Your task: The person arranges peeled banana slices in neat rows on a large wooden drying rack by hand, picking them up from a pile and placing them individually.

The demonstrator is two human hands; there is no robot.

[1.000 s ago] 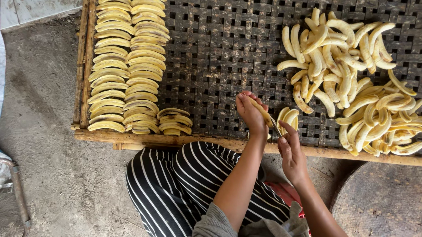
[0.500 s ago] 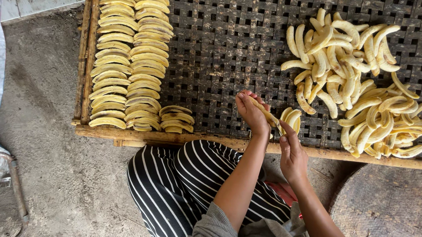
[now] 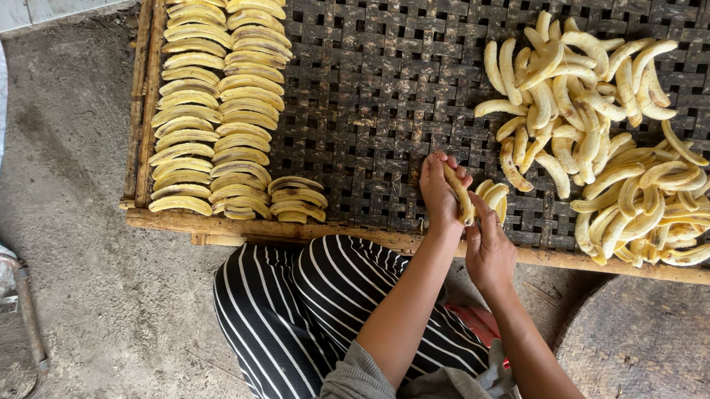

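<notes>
Banana in hand: one peeled banana (image 3: pixel 459 193) is sitting between the two hands, tilted, with its top end near the left fingers and its low end by the right thumb.
Left hand (image 3: pixel 439 195): it is curling its fingers around the top part of the banana and pinching it, just above the near edge of the rack.
Right hand (image 3: pixel 490 247): it is sitting just below and to the right of the banana, touching the low end; I cannot tell if the fingers are closing on it or only resting there.
Hands together: they are staying close, almost touching, with the banana crossing from one to the other.
Small slices (image 3: pixel 493 193): a few cut pieces are lying on the rack just to the right of the held banana, touching or nearly touching it.
Big pile (image 3: pixel 601 132): lots of whole peeled bananas are lying in a messy heap up and to the right of the hands, well apart from them.
Neat rows (image 3: pixel 214 92): flat banana slices are lying in two long lines on the left side of the rack, with a short third line (image 3: pixel 293 200) starting beside them.
Rack (image 3: pixel 362 85): a dark woven tray with a wooden frame is holding everything.
Striped trousers (image 3: pixel 315 312): they are showing under the arms, on the grey floor (image 3: pixel 67 206).
</notes>
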